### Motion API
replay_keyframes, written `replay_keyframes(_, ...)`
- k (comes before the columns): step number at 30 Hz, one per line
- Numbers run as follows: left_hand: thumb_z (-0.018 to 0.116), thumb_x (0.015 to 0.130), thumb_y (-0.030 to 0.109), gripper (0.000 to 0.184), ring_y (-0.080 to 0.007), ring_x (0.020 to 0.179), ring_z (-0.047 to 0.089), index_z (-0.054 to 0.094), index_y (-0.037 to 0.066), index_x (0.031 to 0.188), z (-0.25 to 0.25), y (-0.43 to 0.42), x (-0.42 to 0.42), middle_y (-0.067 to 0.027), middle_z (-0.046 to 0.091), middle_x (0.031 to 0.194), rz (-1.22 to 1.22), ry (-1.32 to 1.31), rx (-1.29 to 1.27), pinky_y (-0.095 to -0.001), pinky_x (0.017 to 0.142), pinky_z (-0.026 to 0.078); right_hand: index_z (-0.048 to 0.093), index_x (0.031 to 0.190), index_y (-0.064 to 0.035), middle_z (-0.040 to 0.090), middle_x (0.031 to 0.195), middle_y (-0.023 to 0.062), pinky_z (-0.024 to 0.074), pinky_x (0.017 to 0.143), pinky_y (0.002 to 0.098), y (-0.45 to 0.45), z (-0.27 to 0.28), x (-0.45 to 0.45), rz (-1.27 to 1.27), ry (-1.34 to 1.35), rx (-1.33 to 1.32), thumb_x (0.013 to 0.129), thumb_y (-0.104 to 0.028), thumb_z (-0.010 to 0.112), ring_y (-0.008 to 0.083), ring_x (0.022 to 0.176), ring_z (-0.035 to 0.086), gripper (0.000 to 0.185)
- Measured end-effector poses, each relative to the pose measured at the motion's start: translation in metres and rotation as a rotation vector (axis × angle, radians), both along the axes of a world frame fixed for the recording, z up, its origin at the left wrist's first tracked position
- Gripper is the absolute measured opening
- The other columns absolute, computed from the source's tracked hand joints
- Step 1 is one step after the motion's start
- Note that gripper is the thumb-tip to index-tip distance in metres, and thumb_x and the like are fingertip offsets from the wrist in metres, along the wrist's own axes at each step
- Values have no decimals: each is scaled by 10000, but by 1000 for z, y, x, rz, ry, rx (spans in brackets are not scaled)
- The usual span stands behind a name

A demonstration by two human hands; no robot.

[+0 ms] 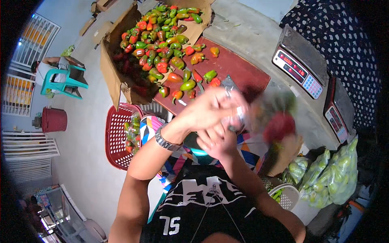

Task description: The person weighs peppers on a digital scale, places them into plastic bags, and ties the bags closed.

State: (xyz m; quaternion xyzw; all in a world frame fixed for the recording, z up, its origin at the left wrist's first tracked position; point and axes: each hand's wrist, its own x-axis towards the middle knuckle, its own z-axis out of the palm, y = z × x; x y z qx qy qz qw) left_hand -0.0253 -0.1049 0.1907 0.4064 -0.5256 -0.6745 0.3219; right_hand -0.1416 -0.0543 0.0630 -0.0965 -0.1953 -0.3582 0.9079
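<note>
My left hand (pixel 212 107), with a metal watch on its wrist, and my right hand (pixel 219 139) are close together in front of my chest. Both have their fingers curled in. Shiny clear plastic shows at the fingers, part of a plastic bag of peppers (pixel 279 125) that is smeared by motion to the right of the hands. Red and green show through it; how the fingers grip its neck is blurred. Beyond the hands, many red, green and orange peppers (pixel 162 48) lie on cardboard and on a dark red board (pixel 235 67).
Digital scales (pixel 300 67) stand on the ledge at right. Filled plastic bags (pixel 334 178) and a pale basket (pixel 289 196) are at lower right. A red basket (pixel 111 139) with bagged peppers sits at left. Farther off, a person sits on a green chair (pixel 50 79) near a red bucket (pixel 54 119).
</note>
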Motion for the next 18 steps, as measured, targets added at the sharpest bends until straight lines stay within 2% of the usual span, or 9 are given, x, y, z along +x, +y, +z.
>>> replay_keyframes(2,695,945,89,141,-108,833,642,717,-2,1050,-9,-1,14,-36,726,910,-264,119,-238,-297,760,533,522,853,-129,496,699,-4,411,568,318,15,-77,-22,-142,568,-359,989,-422,600,172,627,517,332)
replay_keyframes(3,694,929,57,110,-154,883,668,734,-6,1010,-21,-14,18,-55,733,947,-353,207,-505,-324,815,537,537,886,-111,515,731,-11,414,581,295,5,-52,-41,-143,821,-431,1007,-391,570,152,649,525,306)
replay_keyframes(4,695,893,55,107,-204,925,698,753,-3,963,-12,-15,26,-85,743,941,-364,162,-397,-353,839,542,552,919,-93,534,762,-18,417,593,272,-8,-26,-59,-142,1076,-500,1024,-359,540,132,672,534,287)
replay_keyframes(7,706,869,137,135,-180,832,722,753,18,910,-29,-23,45,-140,732,882,63,-682,-476,-370,739,557,554,948,-88,507,748,-24,378,547,236,-59,-14,-77,-169,1174,-343,1048,-248,513,90,638,484,193)
replay_keyframes(8,711,876,131,133,-185,735,690,745,5,899,-31,-28,31,-78,734,845,187,-913,-839,-351,675,536,554,965,-96,499,737,-17,372,536,249,-66,6,-77,-83,1045,-94,1048,-222,504,84,622,463,159)
replay_keyframes(10,690,897,142,144,-202,728,698,732,4,894,-9,-23,-4,-100,729,818,511,-536,-393,-359,647,528,525,928,-109,422,685,-14,369,511,275,-48,10,-43,-210,954,216,1065,-258,464,122,572,437,212)
replay_keyframes(11,673,913,145,149,-212,701,699,715,2,896,-5,-21,-14,-109,711,776,521,-473,-486,-352,643,542,511,910,-116,383,658,-13,367,499,288,-33,10,-25,-277,900,378,1074,-276,443,141,547,423,239)
replay_keyframes(14,667,913,140,130,-273,1002,699,720,24,939,-4,-25,-14,-144,723,1008,251,-416,-1058,-385,904,538,513,945,-108,398,674,-4,388,535,273,-16,15,-12,-472,963,269,1074,-218,426,141,582,436,191)
replay_keyframes(18,664,968,213,247,-259,1180,636,692,36,1138,-37,-15,12,-127,686,1245,172,-329,-651,-403,1049,460,558,919,-69,527,719,41,446,602,342,-35,17,-40,-634,1280,-285,1068,-234,461,161,642,509,242)
